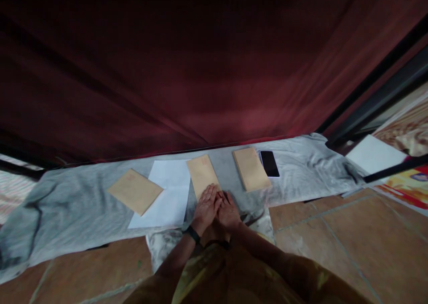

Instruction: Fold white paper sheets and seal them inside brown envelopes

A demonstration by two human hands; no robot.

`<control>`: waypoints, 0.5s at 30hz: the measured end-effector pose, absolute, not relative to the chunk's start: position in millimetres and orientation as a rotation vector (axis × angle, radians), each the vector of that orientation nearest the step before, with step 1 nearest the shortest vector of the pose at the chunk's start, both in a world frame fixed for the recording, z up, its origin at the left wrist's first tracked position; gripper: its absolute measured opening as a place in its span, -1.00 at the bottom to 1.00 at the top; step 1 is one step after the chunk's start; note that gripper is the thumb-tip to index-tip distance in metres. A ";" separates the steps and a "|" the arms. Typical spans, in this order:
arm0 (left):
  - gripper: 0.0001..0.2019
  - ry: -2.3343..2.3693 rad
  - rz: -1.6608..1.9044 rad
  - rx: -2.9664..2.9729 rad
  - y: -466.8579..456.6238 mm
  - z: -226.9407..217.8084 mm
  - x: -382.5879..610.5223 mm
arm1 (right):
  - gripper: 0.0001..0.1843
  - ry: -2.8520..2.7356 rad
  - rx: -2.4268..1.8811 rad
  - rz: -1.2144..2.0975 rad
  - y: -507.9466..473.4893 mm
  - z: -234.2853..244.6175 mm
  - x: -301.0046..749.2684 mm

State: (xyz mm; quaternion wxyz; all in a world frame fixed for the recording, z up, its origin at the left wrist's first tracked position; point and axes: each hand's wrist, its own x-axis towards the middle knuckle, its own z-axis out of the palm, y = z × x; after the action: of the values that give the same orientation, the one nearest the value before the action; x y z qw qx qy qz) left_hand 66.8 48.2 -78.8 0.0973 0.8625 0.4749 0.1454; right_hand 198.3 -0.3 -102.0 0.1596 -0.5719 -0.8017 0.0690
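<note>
A brown paper envelope (202, 170) with a small reddish print lies on the grey cloth in front of me. My left hand (207, 206) rests flat on its near end, fingers stretched forward. Close beside it, my right hand (229, 212) also lies flat over the near right edge of that envelope, its fingers touching or slightly under the left ones. The envelope's lower end is hidden beneath the hands. To the left, another brown envelope (133, 190) overlaps white paper sheets (175, 197). On the right sits a stack of brown envelopes (252, 168).
A dark phone (269, 163) lies against the envelope stack's right side. Grey cloth (301, 170) covers the long low surface, backed by a dark red curtain (207, 94). Black metal bars (384, 85) stand at the right, near a white board (376, 154). Brown floor tiles (321, 241) lie below.
</note>
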 end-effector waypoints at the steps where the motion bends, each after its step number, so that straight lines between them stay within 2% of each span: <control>1: -0.43 1.388 0.402 2.566 45.9 -83.0 62.5 | -0.41 -2.283 -1.645 0.203 -0.3 -101.3 198.0; 7: -0.38 1.520 0.388 2.623 6.7 -99.4 21.3 | -0.37 -2.248 -1.688 0.246 -3.0 -95.2 195.9; 15: -0.40 1.668 0.361 2.563 -3.6 -93.6 24.8 | -0.40 -2.220 -1.702 0.246 -3.6 -92.6 195.3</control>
State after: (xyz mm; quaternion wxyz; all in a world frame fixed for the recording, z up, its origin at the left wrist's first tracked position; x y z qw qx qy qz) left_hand 24.8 -3.6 -93.6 0.0315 0.8320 0.5414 0.1171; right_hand 195.3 -3.6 -92.6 0.1660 -0.5976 -0.7796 0.0865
